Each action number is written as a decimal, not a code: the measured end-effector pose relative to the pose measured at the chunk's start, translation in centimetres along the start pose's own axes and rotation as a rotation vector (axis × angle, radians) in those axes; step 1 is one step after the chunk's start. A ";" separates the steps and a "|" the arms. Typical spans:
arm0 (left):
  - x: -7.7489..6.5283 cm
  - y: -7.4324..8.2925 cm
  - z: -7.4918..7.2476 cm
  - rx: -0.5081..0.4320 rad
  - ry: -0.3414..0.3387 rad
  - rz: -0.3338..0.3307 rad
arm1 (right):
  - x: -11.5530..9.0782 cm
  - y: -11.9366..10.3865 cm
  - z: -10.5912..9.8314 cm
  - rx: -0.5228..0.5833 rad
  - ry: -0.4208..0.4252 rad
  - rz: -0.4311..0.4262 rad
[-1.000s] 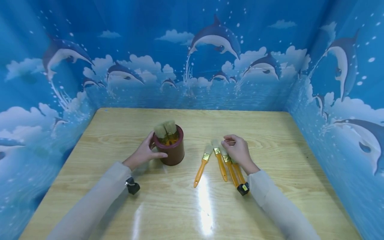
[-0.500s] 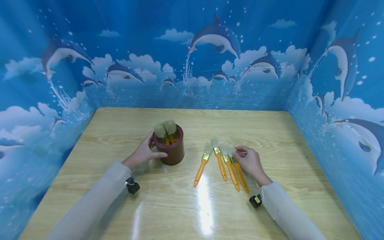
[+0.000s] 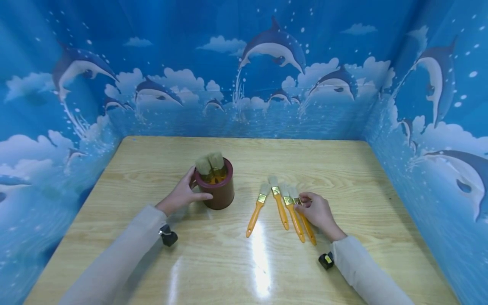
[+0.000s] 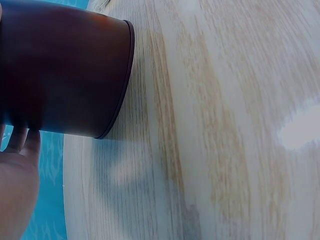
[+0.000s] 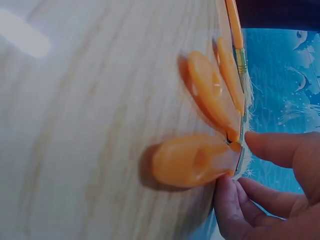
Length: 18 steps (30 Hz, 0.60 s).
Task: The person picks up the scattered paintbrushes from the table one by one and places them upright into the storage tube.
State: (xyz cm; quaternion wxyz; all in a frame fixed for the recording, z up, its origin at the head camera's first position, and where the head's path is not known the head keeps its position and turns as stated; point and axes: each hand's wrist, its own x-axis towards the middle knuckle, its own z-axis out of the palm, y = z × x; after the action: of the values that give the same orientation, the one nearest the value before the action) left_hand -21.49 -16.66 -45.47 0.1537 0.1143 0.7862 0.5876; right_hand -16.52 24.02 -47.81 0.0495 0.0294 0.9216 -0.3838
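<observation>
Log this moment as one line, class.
left hand: holds brown pot; right hand: around rightmost brush; in pot: two brushes; table: four brushes

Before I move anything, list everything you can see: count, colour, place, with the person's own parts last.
Container: one, reddish brown, upright left of the loose brushes
Brushes in the container: at least two, pale bristles, heads up above the rim
Loose brushes: four, orange handles, pale bristles, fanned on the table
Table: one, pale wood grain, under everything
Backdrop: blue with dolphins and clouds, behind and beside the table
Wrist devices: two, black, one at each cuff
Sleeves: two, off-white, on both arms
Left hand: one, bare, holding the container's side
Right hand: one, bare, at the rightmost brush; grip unclear
</observation>
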 end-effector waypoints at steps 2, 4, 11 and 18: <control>0.0 0.0 0.0 0.000 0.003 0.002 | 0.1 0.0 0.1 -0.008 0.001 -0.003; 0.0 0.0 0.0 -0.002 0.002 0.007 | 0.1 0.0 0.1 -0.019 0.005 -0.005; -0.1 0.2 0.0 -0.020 0.001 0.005 | 0.4 0.1 0.1 -0.065 -0.010 -0.009; 0.0 0.0 -0.1 -0.010 -0.002 0.006 | 0.5 0.2 0.2 -0.084 -0.012 -0.006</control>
State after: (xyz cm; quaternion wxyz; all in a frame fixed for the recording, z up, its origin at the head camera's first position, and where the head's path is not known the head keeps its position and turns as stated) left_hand -21.50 -16.74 -45.48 0.1533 0.1163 0.7827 0.5919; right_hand -17.02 24.04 -48.15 0.0548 0.0222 0.9367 -0.3450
